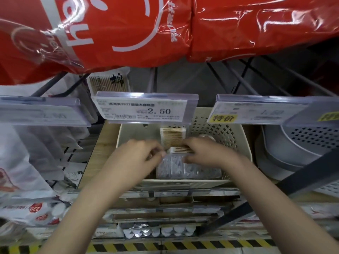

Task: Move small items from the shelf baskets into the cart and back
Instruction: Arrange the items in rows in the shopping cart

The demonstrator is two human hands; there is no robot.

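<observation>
A cream perforated shelf basket sits on the shelf at the centre of the head view. Inside it a clear box of wooden cotton swabs stands upright at the back, and clear packs of white swabs lie along its front. Both hands reach into the basket. My right hand grips a small clear box of wooden swabs from the right. My left hand has curled fingers at that box's left end; blur hides whether they pinch it. The cart is out of view.
Price-tag holders hang on hooks just above the basket. Red plastic bags hang overhead. White packaged goods hang at the left. Stacked grey perforated baskets sit at the right. A dark diagonal bar crosses the lower right.
</observation>
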